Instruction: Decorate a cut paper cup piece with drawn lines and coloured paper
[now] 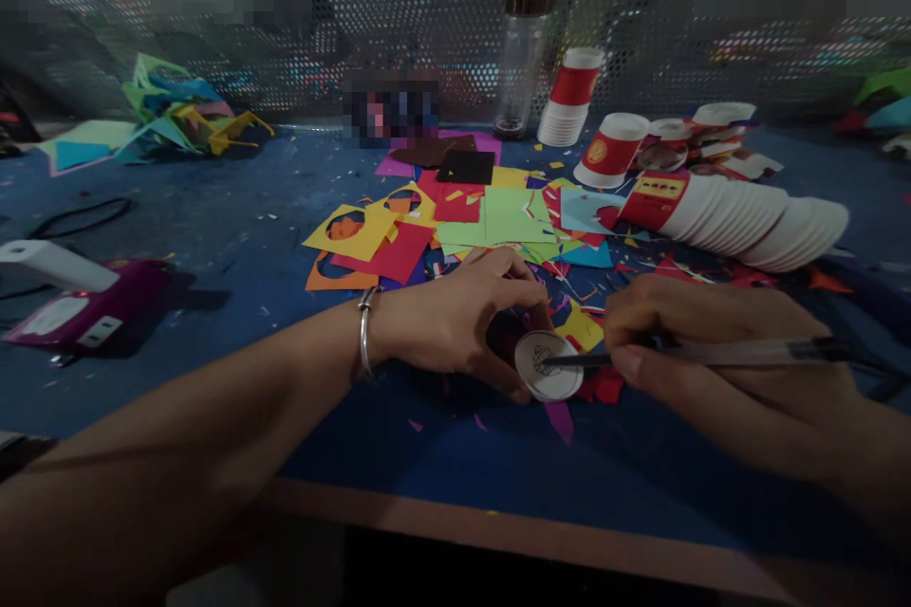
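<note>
In the middle of the head view, my left hand curls its thumb and fingers round a small paper cup. The cup's white round end faces me and bears a dark cross-hatched drawing inside a thin ring; most of its side is hidden by my fingers. From the right, my right hand grips a pen with a clear barrel and a dark end. The pen's tip meets the drawing on the white face. Scraps of yellow paper and red paper lie just beyond and beside the cup.
Coloured paper sheets spread behind my hands. Stacked paper cups lie at right, near an upright cup and a clear bottle. A purple power adapter sits at left. The blue table's front edge runs below.
</note>
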The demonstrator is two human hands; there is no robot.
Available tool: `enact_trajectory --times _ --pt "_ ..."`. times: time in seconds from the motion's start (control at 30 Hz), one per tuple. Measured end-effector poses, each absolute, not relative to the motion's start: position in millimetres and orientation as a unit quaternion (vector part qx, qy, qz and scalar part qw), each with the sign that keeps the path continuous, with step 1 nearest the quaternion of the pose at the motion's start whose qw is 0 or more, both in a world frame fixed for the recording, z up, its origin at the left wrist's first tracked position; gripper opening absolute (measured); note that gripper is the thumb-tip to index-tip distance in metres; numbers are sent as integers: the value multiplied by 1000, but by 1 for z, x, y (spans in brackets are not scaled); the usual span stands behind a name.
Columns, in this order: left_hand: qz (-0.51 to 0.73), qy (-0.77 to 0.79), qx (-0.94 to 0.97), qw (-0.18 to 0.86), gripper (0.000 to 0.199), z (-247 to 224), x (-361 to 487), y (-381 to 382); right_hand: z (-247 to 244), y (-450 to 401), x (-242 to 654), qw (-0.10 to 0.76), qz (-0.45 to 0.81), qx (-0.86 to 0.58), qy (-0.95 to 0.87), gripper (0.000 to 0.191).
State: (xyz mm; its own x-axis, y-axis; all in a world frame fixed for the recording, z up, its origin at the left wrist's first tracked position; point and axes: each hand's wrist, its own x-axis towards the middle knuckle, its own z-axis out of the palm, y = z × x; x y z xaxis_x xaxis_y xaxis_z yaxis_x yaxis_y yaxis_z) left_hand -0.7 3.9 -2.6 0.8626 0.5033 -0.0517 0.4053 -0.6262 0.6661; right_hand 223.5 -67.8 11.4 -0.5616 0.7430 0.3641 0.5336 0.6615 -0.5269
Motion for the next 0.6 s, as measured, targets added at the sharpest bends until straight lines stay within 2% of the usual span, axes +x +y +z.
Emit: enact_trajectory --times 0.6 --pt "58 262 896 354 45 0 -1 1 11 -69 224 298 148 -401 -854 16"
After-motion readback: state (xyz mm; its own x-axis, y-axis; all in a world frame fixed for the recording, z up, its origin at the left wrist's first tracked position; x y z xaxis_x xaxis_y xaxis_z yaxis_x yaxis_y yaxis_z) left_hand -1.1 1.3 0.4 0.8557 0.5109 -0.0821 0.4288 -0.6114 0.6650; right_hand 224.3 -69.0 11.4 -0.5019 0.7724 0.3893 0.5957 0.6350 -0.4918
